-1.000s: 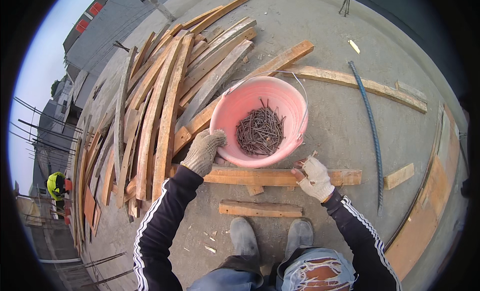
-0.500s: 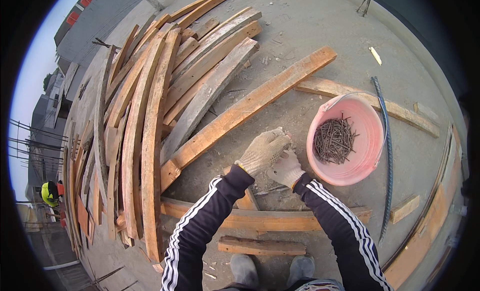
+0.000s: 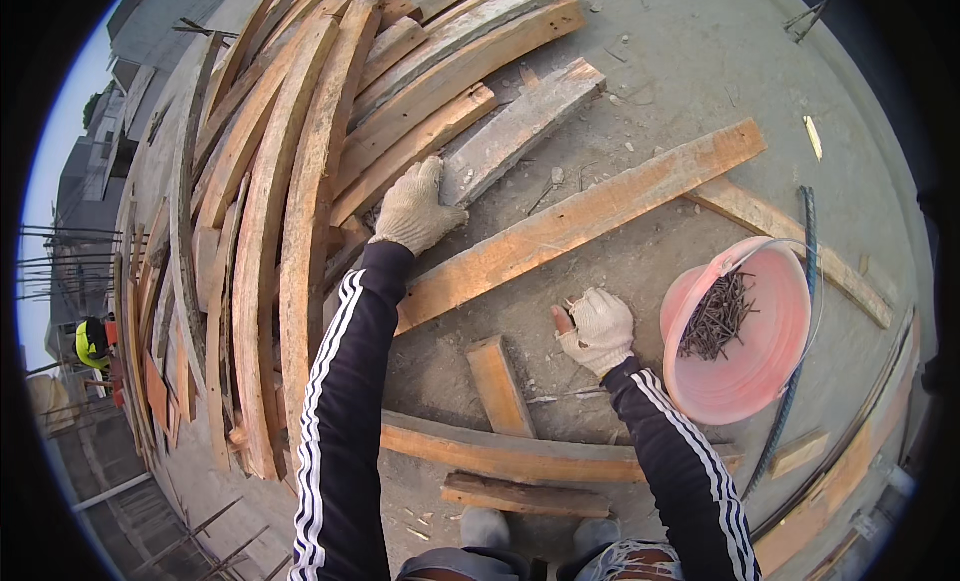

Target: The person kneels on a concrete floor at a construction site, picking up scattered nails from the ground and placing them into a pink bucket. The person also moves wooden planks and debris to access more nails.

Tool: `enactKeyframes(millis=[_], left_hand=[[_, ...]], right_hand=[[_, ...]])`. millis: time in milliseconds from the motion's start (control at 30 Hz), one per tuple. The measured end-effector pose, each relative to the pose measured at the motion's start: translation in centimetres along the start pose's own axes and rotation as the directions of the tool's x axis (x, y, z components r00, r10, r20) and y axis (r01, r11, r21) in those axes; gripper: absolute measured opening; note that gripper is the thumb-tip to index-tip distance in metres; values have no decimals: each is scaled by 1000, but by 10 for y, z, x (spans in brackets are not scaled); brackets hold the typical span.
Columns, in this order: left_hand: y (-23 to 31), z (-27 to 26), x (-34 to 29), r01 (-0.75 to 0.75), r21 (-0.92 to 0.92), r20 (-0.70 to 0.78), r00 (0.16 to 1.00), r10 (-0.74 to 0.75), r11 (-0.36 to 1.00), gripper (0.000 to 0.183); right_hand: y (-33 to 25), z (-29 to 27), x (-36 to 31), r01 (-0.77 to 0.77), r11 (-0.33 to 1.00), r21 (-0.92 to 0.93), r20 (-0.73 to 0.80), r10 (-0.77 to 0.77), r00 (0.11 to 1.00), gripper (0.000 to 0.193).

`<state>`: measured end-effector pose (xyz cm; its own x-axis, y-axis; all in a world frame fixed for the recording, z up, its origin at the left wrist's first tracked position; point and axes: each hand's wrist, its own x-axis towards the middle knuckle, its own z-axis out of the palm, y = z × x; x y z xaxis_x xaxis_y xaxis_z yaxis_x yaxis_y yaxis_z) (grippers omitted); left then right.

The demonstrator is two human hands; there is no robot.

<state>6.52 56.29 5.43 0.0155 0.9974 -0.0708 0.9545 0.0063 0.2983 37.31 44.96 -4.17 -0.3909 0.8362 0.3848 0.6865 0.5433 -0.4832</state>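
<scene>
My left hand lies spread on the grey plank mid-frame, right hand curled, contents unclear, beside the pink bucket; I'd grip the plank end squarely

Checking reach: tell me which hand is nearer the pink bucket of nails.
Right. The right hand hovers just left of the pink bucket, not touching it. The left hand is far off, at the plank pile.

The left hand hides its own fingertips among the stacked planks.
</scene>
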Motion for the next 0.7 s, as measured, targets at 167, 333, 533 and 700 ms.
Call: enactKeyframes(millis=[167, 333, 533, 700], left_hand=[[25, 15, -30, -43, -48, 54, 997, 45, 998, 74], [45, 16, -52, -107, -95, 84, 990, 115, 990, 74], [55, 17, -64, -134, -68, 174, 974, 144, 989, 72], [48, 25, -67, -116, -159, 255, 955, 155, 980, 73]], right_hand=[[4, 3, -7, -26, 999, 19, 84, 24, 996, 20], [10, 15, -21, -56, 997, -51, 218, 66, 974, 39], [14, 20, -34, -63, 996, -64, 228, 77, 971, 41], [12, 19, -36, -123, 992, 34, 210, 113, 971, 43]])
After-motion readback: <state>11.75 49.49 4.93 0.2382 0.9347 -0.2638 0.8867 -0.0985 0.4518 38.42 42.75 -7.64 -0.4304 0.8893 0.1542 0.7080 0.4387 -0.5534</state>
